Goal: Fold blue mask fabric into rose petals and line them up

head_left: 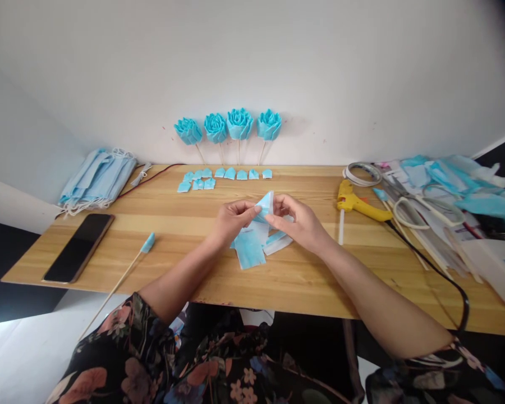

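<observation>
Between both hands is a small piece of light blue mask fabric [266,205], folded to a point at the top with a white edge on its right. My left hand [238,217] pinches its left side between thumb and fingers. On the right side, my right hand [297,220] grips it the same way, thumb in front. Below them on the table lie several loose blue and white fabric pieces [251,249], partly covered by the hands. Small folded blue petals [230,174] sit in rows farther back.
Blue fabric flowers [239,124] on sticks lean at the wall. Left are a stack of face masks [99,178], a phone [79,247] and a blue-tipped stick [128,272] over the edge. Right are a yellow glue gun [362,205], a tape roll [363,174], scissors [429,212] and fabric scraps [458,177].
</observation>
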Tool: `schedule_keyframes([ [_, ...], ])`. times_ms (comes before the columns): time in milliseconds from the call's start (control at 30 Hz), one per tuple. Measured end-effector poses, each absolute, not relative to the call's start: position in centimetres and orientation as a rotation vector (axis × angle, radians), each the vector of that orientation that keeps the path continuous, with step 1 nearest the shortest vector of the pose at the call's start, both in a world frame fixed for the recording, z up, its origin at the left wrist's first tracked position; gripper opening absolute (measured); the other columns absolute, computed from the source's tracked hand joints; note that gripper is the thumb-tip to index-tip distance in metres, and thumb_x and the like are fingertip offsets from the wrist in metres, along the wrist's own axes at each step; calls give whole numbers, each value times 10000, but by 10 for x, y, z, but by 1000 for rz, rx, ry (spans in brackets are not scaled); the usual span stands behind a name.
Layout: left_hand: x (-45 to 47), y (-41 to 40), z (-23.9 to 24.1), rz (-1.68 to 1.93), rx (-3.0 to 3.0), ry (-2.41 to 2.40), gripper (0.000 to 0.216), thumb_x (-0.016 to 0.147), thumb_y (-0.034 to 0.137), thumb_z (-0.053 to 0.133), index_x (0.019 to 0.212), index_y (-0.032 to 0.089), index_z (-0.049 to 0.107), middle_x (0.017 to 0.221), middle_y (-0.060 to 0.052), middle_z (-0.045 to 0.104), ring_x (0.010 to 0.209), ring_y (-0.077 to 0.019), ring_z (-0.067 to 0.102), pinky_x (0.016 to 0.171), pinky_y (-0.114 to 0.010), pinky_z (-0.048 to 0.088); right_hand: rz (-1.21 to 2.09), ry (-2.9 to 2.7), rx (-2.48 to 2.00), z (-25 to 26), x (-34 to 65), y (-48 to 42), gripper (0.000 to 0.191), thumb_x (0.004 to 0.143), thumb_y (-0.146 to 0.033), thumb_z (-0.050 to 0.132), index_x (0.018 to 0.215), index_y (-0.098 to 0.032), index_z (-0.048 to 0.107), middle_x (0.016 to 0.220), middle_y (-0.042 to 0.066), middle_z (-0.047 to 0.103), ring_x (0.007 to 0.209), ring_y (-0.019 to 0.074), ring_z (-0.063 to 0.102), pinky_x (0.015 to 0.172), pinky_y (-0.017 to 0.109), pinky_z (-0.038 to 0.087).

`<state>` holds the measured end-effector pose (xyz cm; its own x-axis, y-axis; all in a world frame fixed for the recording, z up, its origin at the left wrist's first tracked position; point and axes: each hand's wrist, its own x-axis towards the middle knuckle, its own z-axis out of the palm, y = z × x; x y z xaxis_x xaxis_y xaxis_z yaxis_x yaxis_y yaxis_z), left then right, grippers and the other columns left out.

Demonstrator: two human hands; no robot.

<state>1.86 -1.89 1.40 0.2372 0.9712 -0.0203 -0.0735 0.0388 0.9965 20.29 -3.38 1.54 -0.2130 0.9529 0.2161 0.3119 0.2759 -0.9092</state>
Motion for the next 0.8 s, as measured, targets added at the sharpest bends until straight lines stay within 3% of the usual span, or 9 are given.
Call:
schedule_keyframes([
  [333, 21, -22, 17, 1087, 1240, 1025, 255, 716, 362, 803, 634, 157, 674, 512, 49, 437, 497, -58, 333, 485, -228, 262, 860, -1747, -1181, 13, 202, -33, 175, 803, -365, 700, 867, -230, 608, 815, -1, 657, 731, 149, 568, 729, 309, 478],
  [533, 21, -21, 16, 1110, 1252, 1041, 253, 750, 334, 780, 616, 159, 654, 509, 47, 427, 491, -58, 332, 485, -233, 254, 731, -1701, -1234, 13, 202, -35, 283, 808, -356, 690, 1056, -244, 613, 893, 17, 680, 794, 173, 616, 780, 339, 505],
  [700, 20, -20, 15, 1135, 1249, 1057, 243, 754, 333, 775, 630, 158, 660, 509, 48, 434, 493, -61, 334, 490, -237, 254, 385, -1778, -1208, 15, 202, -37, 70, 825, -270, 653, 873, -249, 607, 837, 22, 669, 804, 192, 608, 769, 352, 492],
  [800, 20, -20, 15, 1132, 1255, 1053, 250, 755, 337, 775, 624, 160, 657, 508, 47, 435, 495, -61, 334, 491, -238, 253, 232, -1880, -1160, 13, 201, -37, 28, 840, -246, 641, 864, -248, 626, 789, 24, 656, 792, 204, 599, 751, 362, 473],
])
